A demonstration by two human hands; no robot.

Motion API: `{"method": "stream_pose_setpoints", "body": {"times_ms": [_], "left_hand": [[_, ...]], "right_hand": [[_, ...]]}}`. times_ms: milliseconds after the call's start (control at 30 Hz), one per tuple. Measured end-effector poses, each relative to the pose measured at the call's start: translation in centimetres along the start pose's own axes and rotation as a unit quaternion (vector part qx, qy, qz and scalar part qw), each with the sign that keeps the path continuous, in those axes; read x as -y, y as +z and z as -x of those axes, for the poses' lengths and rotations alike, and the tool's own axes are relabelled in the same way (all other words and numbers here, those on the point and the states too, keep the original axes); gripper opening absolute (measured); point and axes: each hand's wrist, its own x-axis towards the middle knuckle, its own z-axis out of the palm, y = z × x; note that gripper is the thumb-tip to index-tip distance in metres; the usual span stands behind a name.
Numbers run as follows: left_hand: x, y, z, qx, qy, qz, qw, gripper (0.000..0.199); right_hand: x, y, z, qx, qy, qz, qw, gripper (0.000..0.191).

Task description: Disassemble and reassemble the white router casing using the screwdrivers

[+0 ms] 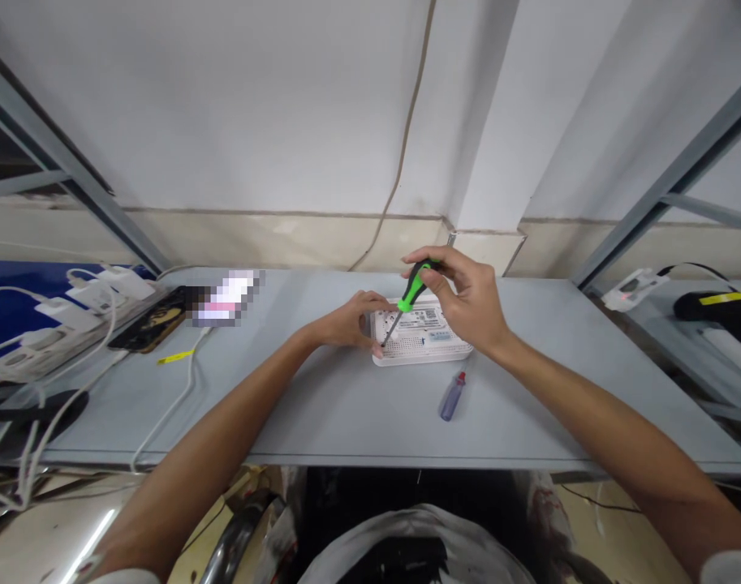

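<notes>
A white plastic device [400, 355] with vent holes and printed labels lies on the grey table. My right hand [467, 296] is closed around the black and green handle of a screwdriver [414, 288]. The shaft slants down to the left, and its tip meets the device near the front left corner. My left hand [353, 323] grips the device's left end, thumb at the near corner and fingers at the far side. Just in front of the device lies a second screwdriver [453, 397] with a clear purple handle and a red collar; part of its shaft is hard to make out.
Left on the table [346, 422] are a phone with a lit, blurred screen [227, 298], a dark phone [154, 320] and a power strip with white chargers [71, 316]. White cables [187, 389] trail over the front edge. Metal posts [668, 174] stand at both sides.
</notes>
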Motion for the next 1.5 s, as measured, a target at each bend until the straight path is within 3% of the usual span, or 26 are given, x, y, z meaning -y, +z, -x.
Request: {"method": "stream_pose_setpoints", "body": {"times_ms": [267, 400, 467, 600, 700, 833, 967, 1100, 1233, 1300, 1367, 1433, 1500], "left_hand": [[-0.3, 0.0, 0.4, -0.006, -0.020, -0.004, 1.000, 0.082], [-0.5, -0.1, 0.6, -0.014, -0.020, 0.016, 1.000, 0.082], [-0.6, -0.1, 0.5, -0.018, -0.010, 0.023, 1.000, 0.081], [-0.9, 0.0, 0.3, -0.029, -0.046, 0.001, 0.999, 0.079], [-1.0, 0.0, 0.2, -0.025, -0.048, -0.003, 0.999, 0.077], [-0.7, -0.3, 0.4, -0.019, -0.004, 0.001, 1.000, 0.067], [-0.5, -0.5, 0.5, -0.031, -0.006, -0.015, 0.999, 0.057], [-0.7, -0.2, 0.5, -0.042, -0.028, 0.014, 0.999, 0.053], [-0.7, 0.1, 0.5, -0.043, -0.027, 0.030, 0.998, 0.053], [-0.5, 0.0, 0.5, -0.036, -0.012, 0.025, 0.999, 0.056], [-0.2, 0.0, 0.5, -0.035, 0.001, 0.020, 0.999, 0.060], [0.1, -0.1, 0.6, -0.042, -0.004, 0.018, 0.999, 0.064], [0.3, -0.1, 0.6, -0.047, -0.017, 0.020, 0.999, 0.068]], "right_hand": [[0.4, 2.2, -0.5, 0.002, -0.060, 0.063, 0.996, 0.026], [1.8, 3.5, -3.0, 0.147, -0.086, 0.078, 0.982, 0.015], [2.1, 3.6, -3.9, 0.191, -0.073, 0.045, 0.978, 0.018], [1.1, 3.4, -4.1, 0.158, -0.043, 0.008, 0.986, 0.006], [-0.1, 3.2, -3.6, 0.121, -0.058, 0.045, 0.990, 0.020], [-1.3, 2.7, -3.8, 0.146, -0.043, -0.008, 0.988, 0.028], [-1.4, 2.4, -4.3, 0.119, -0.023, -0.008, 0.993, 0.037], [-0.5, 1.8, -4.2, 0.201, -0.048, -0.017, 0.978, 0.041], [0.0, 1.4, -3.9, 0.258, 0.013, -0.098, 0.961, 0.037], [-0.3, 1.5, -3.8, 0.229, 0.035, -0.108, 0.967, 0.032], [-0.8, 1.9, -3.7, 0.153, 0.019, -0.078, 0.985, 0.030], [-1.3, 2.1, -3.7, 0.079, -0.043, -0.021, 0.996, 0.031], [-1.5, 2.0, -3.8, 0.048, -0.112, 0.039, 0.992, 0.031]]}}
